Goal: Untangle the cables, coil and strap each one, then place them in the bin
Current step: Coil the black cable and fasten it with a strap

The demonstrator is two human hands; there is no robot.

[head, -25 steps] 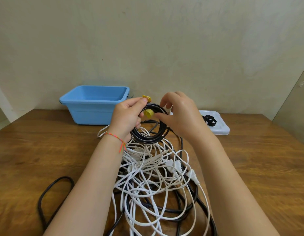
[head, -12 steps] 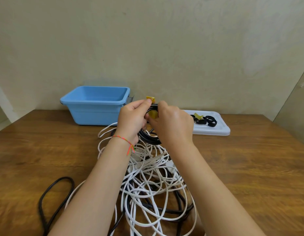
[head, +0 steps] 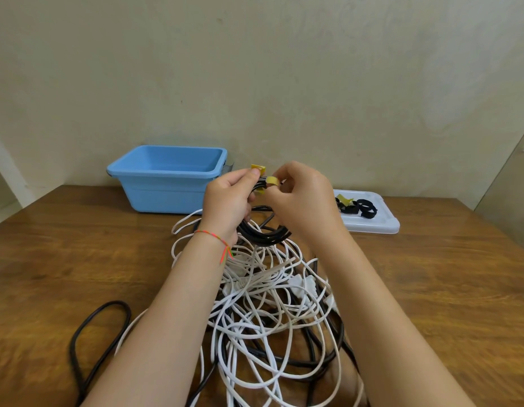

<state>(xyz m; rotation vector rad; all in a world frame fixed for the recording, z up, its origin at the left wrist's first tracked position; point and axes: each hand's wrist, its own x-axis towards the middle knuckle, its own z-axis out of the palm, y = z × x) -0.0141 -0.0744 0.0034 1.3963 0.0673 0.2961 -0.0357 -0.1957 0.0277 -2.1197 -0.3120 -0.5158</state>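
Observation:
My left hand (head: 227, 201) grips a coiled black cable (head: 265, 235) held above the table, its thumb pressing one end of a yellow strap (head: 259, 168). My right hand (head: 303, 198) pinches the strap's other end (head: 273, 181) where it wraps over the top of the coil. Below the hands lies a tangle of white cables (head: 272, 301) mixed with black ones. The blue bin (head: 169, 177) stands at the back left against the wall, and nothing shows inside it.
A white tray (head: 381, 223) at the back right holds black and yellow straps (head: 354, 207). A loop of black cable (head: 99, 327) lies on the wooden table (head: 63, 259) at the front left. The wall runs close behind bin and tray.
Both hands have closed in on the top of the coil. The right hand has taken the yellow strap's end and brought it over the coil. The coil now hangs lower between the hands.

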